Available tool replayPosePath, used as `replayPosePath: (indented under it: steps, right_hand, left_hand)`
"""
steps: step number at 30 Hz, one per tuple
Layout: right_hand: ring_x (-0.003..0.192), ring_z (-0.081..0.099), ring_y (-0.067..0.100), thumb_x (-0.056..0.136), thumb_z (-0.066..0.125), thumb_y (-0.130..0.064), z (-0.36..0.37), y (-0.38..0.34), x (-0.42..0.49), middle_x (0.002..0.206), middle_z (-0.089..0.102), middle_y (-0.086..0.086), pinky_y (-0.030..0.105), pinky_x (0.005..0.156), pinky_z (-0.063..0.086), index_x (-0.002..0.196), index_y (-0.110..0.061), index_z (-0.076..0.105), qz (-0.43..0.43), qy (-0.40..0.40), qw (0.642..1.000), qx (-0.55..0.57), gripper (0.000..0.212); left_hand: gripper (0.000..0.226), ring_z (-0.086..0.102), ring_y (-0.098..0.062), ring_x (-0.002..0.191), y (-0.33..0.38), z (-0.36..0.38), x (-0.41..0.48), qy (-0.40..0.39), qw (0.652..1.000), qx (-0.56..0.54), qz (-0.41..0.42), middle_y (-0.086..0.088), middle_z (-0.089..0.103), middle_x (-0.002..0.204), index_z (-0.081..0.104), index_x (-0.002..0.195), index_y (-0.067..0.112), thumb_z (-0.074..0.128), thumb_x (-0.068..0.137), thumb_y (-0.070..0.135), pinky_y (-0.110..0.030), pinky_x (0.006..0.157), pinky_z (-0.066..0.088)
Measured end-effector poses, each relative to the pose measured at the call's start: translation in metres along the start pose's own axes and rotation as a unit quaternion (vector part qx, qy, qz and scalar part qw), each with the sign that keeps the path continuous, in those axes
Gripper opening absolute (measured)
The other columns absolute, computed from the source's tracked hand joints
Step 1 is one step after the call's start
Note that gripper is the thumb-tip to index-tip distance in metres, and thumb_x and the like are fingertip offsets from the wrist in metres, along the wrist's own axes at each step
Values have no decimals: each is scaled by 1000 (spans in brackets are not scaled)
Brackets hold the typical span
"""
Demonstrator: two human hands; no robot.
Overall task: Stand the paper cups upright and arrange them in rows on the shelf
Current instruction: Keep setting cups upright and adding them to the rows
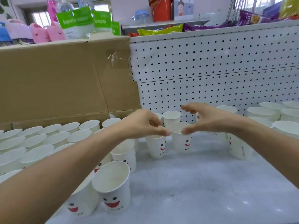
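1. Left hand (142,124) is found curled down onto the rim of a smiley-face paper cup (156,147) at frame centre. The rim is judged to be pinched, though contact is partly hidden by the knuckles.
2. Right hand (210,118) is held released and arched, fingers spread. Its thumb tip is seen at the rim of the neighbouring cup (180,141), and nothing is grasped.
3. Governing relation: the neighbouring cup stands mouth up, long axis vertical, directly between the two thumbs and just beside the pinched cup. It lies under the right hand's span, so that hand is judged the nearer for a grasp from above.
4. Count on the white shelf (202,183):
   - two cups at the hands
   - two rear cups (171,117) before the pegboard (210,70)
   - one cup under the right forearm (237,149)
   - two foreground cups (113,188) at lower left
   - about six right-edge cups (262,111)
   - a massed block (48,139) at left, upward of twenty, not exactly countable
5. No cup is seen lying on its side. One cardboard box (56,78) is noted at upper left.
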State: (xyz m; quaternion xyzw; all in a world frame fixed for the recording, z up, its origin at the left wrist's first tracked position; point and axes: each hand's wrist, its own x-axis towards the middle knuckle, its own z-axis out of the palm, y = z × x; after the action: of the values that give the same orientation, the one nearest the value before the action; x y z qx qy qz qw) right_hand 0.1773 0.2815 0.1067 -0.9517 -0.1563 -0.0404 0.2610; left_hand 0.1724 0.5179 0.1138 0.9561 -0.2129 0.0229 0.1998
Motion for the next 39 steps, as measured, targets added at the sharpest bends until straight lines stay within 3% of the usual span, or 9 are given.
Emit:
replayPosePath:
  steps: [2,5,11,16,18,21,26,30,39]
  right_hand:
    - [130,41,7,66,82,-42,13,7,1,147,40,-12,25,106,33,149,-29,29,11,-46,999,-12,100]
    - [120,47,8,68,77,-34,36,15,6,140,46,-8,23,101,39,147,-26,31,6,-29,999,27,92]
    - [117,43,10,69,76,-36,62,18,8,126,46,-8,23,90,36,142,-30,32,-4,64,994,90,85]
    - [121,45,11,64,84,-33,75,21,6,133,41,-9,23,90,38,148,-31,17,19,67,977,202,107]
    - [119,49,13,65,85,-24,83,21,7,134,41,-8,23,91,40,148,-29,17,17,68,965,254,108]
    - [110,54,7,68,83,-13,93,19,8,125,49,-9,14,83,45,145,-29,21,12,92,950,299,101]
    - [94,55,-15,70,81,-9,103,18,9,111,53,-21,5,72,46,139,-25,31,7,123,938,325,86]
    - [93,54,-13,70,82,-12,108,22,15,111,58,-14,2,66,41,127,-22,43,11,132,943,306,70]
    - [90,57,-4,70,82,-18,111,26,17,103,60,-13,7,62,44,113,-21,48,35,146,946,288,55]
  left_hand:
    - [32,67,-10,82,2,11,2,3,998,68,6,11,73,82,76,87,29,76,69,56,-39,78,56]
    - [8,67,-4,76,-5,12,7,-18,997,81,10,16,73,76,77,83,30,77,75,34,-36,76,56]
    - [20,64,0,89,-22,-5,8,-28,998,62,9,15,72,89,75,96,29,80,76,28,-25,85,51]
    - [21,63,8,85,-28,-12,7,2,1000,-26,13,16,72,93,76,98,27,75,81,38,-8,71,45]
    - [16,64,6,86,-30,-15,11,24,999,-35,8,14,74,93,77,94,28,69,85,39,-15,76,48]
    - [22,63,-9,79,-32,-22,18,52,997,-54,-6,-2,75,87,77,83,27,65,87,45,-40,88,52]
    - [20,66,4,83,-25,-9,12,-25,999,17,15,17,73,85,78,89,26,80,75,39,-18,79,53]
    - [10,65,1,78,-29,5,18,-21,996,89,10,18,72,79,77,86,31,77,76,32,-29,77,55]
    - [7,65,-2,74,-37,9,26,-7,998,63,9,22,70,71,77,81,33,76,77,28,-37,74,56]
